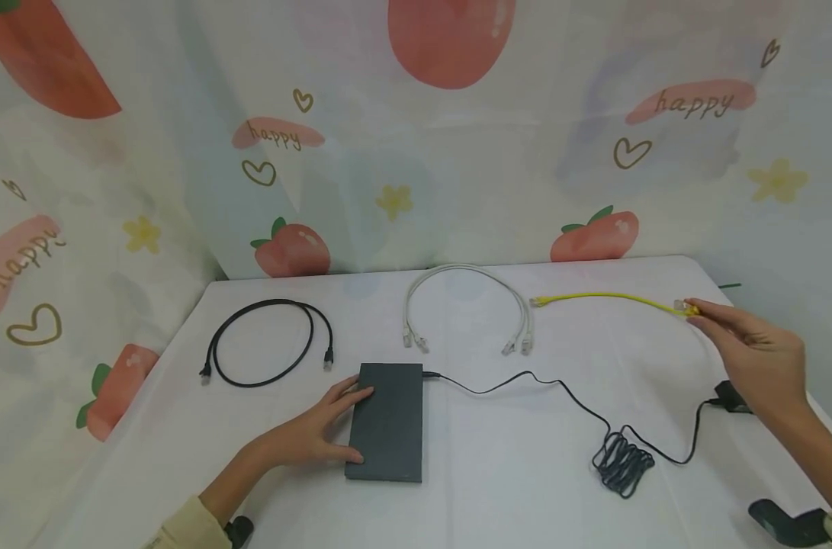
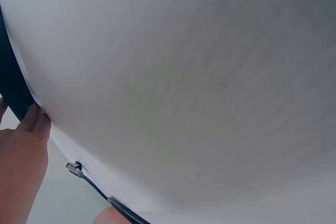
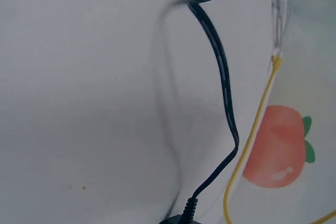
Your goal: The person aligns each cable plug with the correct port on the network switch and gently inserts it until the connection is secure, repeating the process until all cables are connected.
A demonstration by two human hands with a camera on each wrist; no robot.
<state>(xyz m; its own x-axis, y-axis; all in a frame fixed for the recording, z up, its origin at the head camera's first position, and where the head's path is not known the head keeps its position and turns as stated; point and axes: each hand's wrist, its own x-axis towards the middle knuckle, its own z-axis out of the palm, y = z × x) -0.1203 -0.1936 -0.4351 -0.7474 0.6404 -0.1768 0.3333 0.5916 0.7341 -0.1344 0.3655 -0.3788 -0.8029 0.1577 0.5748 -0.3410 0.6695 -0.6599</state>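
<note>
Yellow cable [image 1: 608, 294], one end [image 1: 692, 309] partly hidden by pinching right hand [image 1: 762, 354]; left hand [image 1: 313, 435] spread against grey box [image 1: 390, 423].

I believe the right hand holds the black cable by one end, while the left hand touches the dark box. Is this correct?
Not quite: the head view shows the right hand holding the yellow cable by one end. The left hand touches the dark box.

Left grip [image 2: 22, 163] against dark box [image 2: 11, 80]
</note>
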